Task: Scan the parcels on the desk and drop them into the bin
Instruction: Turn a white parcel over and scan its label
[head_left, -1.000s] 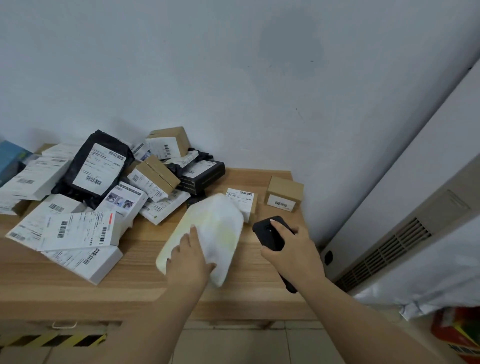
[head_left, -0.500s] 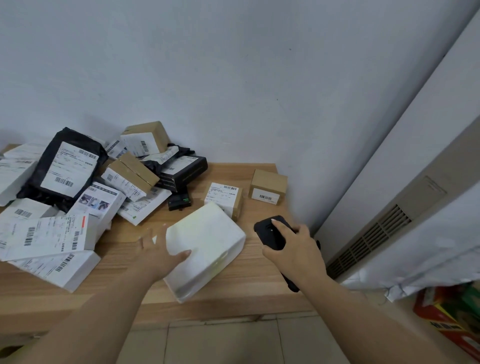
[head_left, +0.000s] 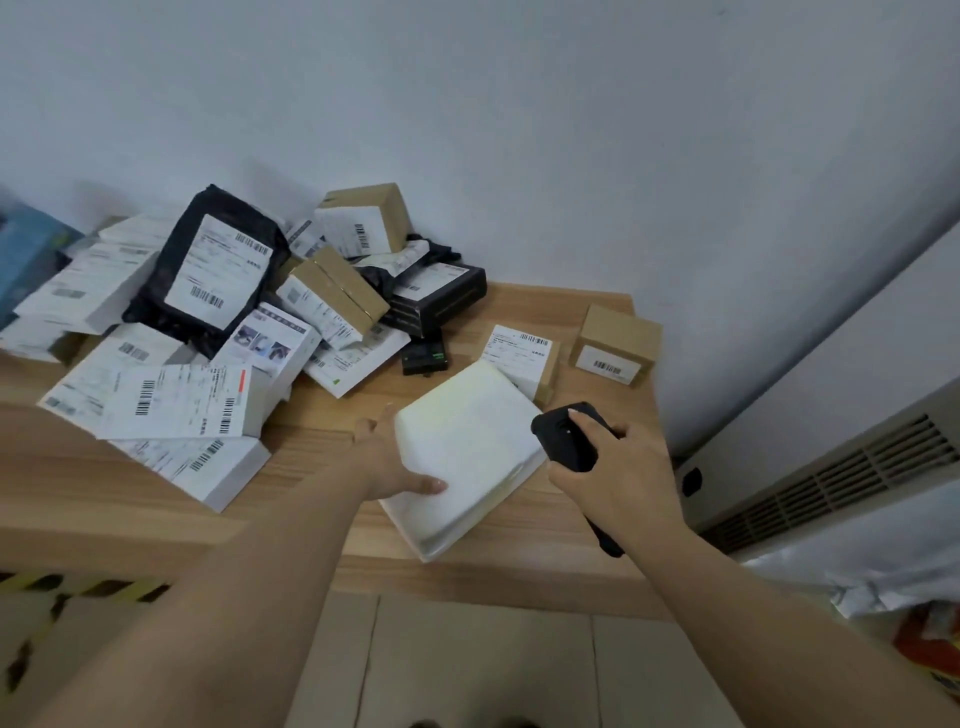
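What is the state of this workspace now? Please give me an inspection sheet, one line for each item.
Surface: wooden desk against a pale wall, its right front part bare.
Job's things: white parcel with no label showing on top, lying near the front edge; black handheld scanner right beside it.
Clutter: heap of labelled parcels at the left rear, among them a black mailer bag; two small boxes stand apart at the right rear.
Hands: left hand holds the white parcel by its left edge, thumb on top; right hand grips the scanner.
Cables: nothing seen.
Surroundings: vent grille on the right; tiled floor below; the bin is not in view.
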